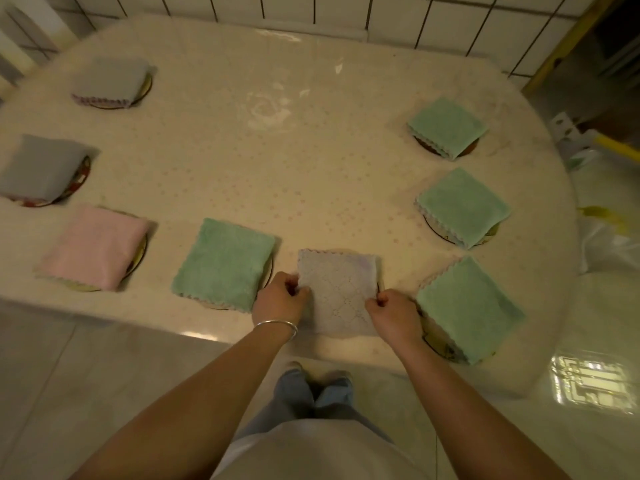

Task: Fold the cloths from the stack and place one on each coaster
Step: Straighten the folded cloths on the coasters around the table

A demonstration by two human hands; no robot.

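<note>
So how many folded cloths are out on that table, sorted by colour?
Green: 4
Grey: 2
Pink: 1
Pale lilac, pinched by both hands: 1
Total: 8

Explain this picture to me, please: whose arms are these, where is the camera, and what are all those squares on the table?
No machine here: a person wears a camera on the head, so you look down along their own arms. On the pale table lie folded cloths, each on a round coaster: four green, two grey, one pink. A coaster's rim peeks out under the far right green cloth. The left hand and right hand each pinch a side edge of a pale patterned cloth at the near edge. Whether a coaster lies under it cannot be seen. The left wrist wears a bangle.
</note>
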